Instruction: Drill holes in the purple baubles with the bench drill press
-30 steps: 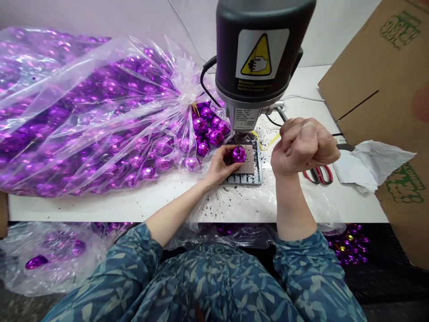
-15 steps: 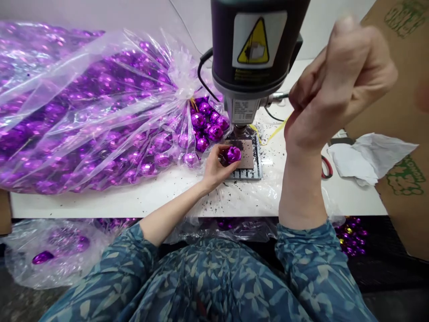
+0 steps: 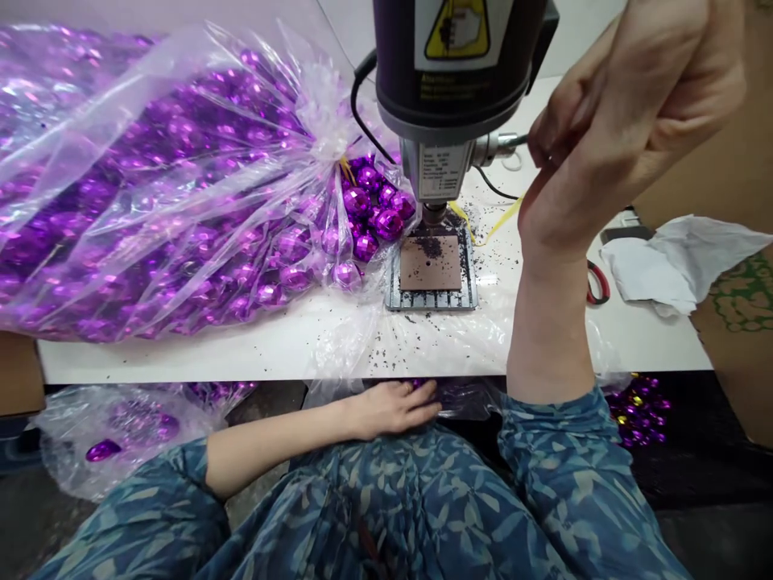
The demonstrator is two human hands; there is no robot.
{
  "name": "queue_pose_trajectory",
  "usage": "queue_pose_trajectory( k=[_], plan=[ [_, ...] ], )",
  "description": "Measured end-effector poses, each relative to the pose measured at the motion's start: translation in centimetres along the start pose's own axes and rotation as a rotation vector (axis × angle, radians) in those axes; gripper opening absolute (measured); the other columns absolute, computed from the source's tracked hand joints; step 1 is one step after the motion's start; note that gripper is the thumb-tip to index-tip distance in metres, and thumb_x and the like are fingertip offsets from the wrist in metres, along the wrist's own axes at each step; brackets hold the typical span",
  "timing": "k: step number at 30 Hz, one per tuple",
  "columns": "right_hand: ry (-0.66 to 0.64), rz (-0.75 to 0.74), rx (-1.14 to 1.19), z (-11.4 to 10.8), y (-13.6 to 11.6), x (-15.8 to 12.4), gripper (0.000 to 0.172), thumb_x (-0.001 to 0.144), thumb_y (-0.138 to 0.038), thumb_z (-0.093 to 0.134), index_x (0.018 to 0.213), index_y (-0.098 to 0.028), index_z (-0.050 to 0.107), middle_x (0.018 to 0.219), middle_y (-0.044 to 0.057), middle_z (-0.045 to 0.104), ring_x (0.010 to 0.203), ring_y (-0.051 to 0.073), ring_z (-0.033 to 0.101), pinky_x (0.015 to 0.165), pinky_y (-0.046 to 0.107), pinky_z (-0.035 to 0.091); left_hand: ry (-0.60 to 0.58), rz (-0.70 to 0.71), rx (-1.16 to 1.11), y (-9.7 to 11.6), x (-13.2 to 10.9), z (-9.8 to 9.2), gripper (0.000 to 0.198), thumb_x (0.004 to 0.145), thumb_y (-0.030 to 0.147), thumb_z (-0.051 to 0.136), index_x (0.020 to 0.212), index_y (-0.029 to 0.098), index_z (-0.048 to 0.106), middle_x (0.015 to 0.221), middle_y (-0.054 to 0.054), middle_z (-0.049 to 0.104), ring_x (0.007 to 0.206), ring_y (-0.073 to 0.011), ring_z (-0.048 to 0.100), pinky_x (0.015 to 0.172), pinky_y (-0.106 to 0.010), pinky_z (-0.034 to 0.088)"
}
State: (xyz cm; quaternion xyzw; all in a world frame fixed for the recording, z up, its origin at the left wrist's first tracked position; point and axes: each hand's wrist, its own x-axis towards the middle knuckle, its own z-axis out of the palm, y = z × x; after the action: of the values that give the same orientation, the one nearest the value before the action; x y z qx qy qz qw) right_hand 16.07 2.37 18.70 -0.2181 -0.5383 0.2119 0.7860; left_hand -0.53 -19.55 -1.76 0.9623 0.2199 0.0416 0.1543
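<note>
My right hand (image 3: 628,121), raised at the upper right, is closed around the feed lever (image 3: 515,140) of a small drill press (image 3: 450,80). Below the table's front edge, my left hand (image 3: 392,409) lies palm down with its fingers stretched and slightly apart. Just beyond it is a clear plastic bag (image 3: 465,399) with purple shiny balls showing through. No ball is visible in that hand, though its palm is hidden. Under the drill chuck (image 3: 433,213), a brown square board (image 3: 416,278) with a small dark hole rests on the slotted metal base (image 3: 431,301).
A large tied clear bag (image 3: 181,201) of purple faceted balls fills the table's left side. Dark shavings dot the white table (image 3: 302,354). Red-handled scissors (image 3: 597,283), crumpled white paper (image 3: 658,258) and a cardboard box (image 3: 742,354) are at right.
My left hand has moved from the board back below the table edge, and the purple ball it held is gone from view. My right hand stays on the lever. The camera view has shifted slightly.
</note>
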Motion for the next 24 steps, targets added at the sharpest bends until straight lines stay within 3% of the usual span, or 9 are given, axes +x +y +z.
queue_pose_trajectory(
  k=[2, 3, 6, 9, 12, 14, 17, 21, 24],
  plan=[
    [0.069, -0.168, 0.135, 0.1, 0.1, -0.2, 0.035, 0.095, -0.023, 0.054, 0.062, -0.019, 0.044, 0.05, -0.008, 0.031, 0.042, 0.0, 0.03, 0.05, 0.021, 0.022, 0.253, 0.096, -0.081, -0.9, 0.5, -1.5, 0.037, 0.098, 0.019, 0.052, 0.134, 0.023, 0.061, 0.137, -0.016, 0.068, 0.092, -0.0204, 0.073, 0.079, -0.032, 0.062],
    [0.081, -0.212, 0.181, 0.1, 0.3, -0.2, 0.036, 0.09, -0.029, 0.061, 0.06, -0.019, 0.044, 0.049, -0.007, 0.032, 0.041, 0.0, 0.031, 0.049, 0.022, 0.022, 0.393, 0.078, -0.116, -2.1, 1.1, -2.5, 0.033, 0.099, 0.02, 0.052, 0.13, 0.025, 0.062, 0.132, -0.013, 0.07, 0.092, -0.0196, 0.072, 0.079, -0.033, 0.063],
    [0.095, -0.189, 0.195, 0.1, 0.7, -0.1, 0.042, 0.081, -0.04, 0.069, 0.057, -0.019, 0.041, 0.048, -0.008, 0.03, 0.039, 0.002, 0.033, 0.045, 0.023, 0.022, 0.737, -0.27, -0.144, -8.4, 3.6, -6.1, 0.036, 0.097, 0.011, 0.049, 0.122, 0.031, 0.065, 0.115, -0.006, 0.072, 0.105, -0.023, 0.07, 0.087, -0.043, 0.063],
    [0.104, -0.201, 0.224, 0.1, 0.9, 0.0, 0.044, 0.082, -0.038, 0.07, 0.056, -0.019, 0.04, 0.047, -0.008, 0.03, 0.037, 0.002, 0.034, 0.041, 0.023, 0.02, 0.853, -0.612, -0.083, -16.4, 6.2, -9.2, 0.037, 0.088, 0.011, 0.066, 0.121, 0.026, 0.067, 0.125, -0.012, 0.067, 0.129, -0.0351, 0.057, 0.106, -0.058, 0.053],
    [0.097, -0.193, 0.2, 0.0, 0.9, -0.1, 0.048, 0.083, -0.041, 0.069, 0.056, -0.019, 0.037, 0.046, -0.009, 0.029, 0.037, 0.001, 0.032, 0.04, 0.022, 0.021, 0.779, -0.697, -0.077, -21.1, 7.5, -10.6, 0.046, 0.08, 0.017, 0.078, 0.124, 0.021, 0.067, 0.12, -0.014, 0.066, 0.122, -0.0374, 0.057, 0.107, -0.058, 0.05],
    [0.096, -0.188, 0.137, -0.1, 0.9, -0.2, 0.051, 0.084, -0.048, 0.066, 0.057, -0.019, 0.033, 0.046, -0.01, 0.027, 0.037, 0.001, 0.032, 0.041, 0.022, 0.022, 0.74, -0.665, -0.099, -21.5, 7.6, -10.8, 0.045, 0.082, 0.02, 0.077, 0.126, 0.021, 0.066, 0.117, -0.013, 0.065, 0.114, -0.033, 0.061, 0.103, -0.054, 0.052],
    [0.096, -0.178, 0.055, -0.2, 0.7, -0.4, 0.053, 0.083, -0.055, 0.062, 0.057, -0.021, 0.03, 0.046, -0.01, 0.025, 0.037, 0.001, 0.034, 0.042, 0.023, 0.025, 0.826, -0.599, -0.243, -19.2, 7.2, -10.6, 0.043, 0.088, 0.025, 0.073, 0.13, 0.025, 0.064, 0.121, -0.011, 0.065, 0.109, -0.0265, 0.064, 0.095, -0.044, 0.058],
    [0.104, -0.184, 0.08, -0.2, 0.6, -0.5, 0.052, 0.081, -0.052, 0.067, 0.057, -0.022, 0.032, 0.046, -0.01, 0.026, 0.036, 0.004, 0.032, 0.041, 0.027, 0.024, 0.908, -0.603, -0.778, -16.2, 6.6, -9.7, 0.035, 0.102, 0.038, 0.055, 0.135, 0.028, 0.057, 0.125, -0.011, 0.068, 0.097, -0.0197, 0.071, 0.077, -0.035, 0.063],
    [0.094, -0.187, 0.099, -0.1, 0.6, -0.6, 0.052, 0.083, -0.05, 0.066, 0.057, -0.021, 0.031, 0.047, -0.009, 0.024, 0.037, 0.004, 0.032, 0.042, 0.027, 0.024, 0.908, -0.603, -1.065, -15.6, 6.4, -8.6, 0.036, 0.105, 0.046, 0.049, 0.136, 0.029, 0.056, 0.127, -0.011, 0.07, 0.092, -0.0188, 0.075, 0.073, -0.035, 0.066]
  ],
)
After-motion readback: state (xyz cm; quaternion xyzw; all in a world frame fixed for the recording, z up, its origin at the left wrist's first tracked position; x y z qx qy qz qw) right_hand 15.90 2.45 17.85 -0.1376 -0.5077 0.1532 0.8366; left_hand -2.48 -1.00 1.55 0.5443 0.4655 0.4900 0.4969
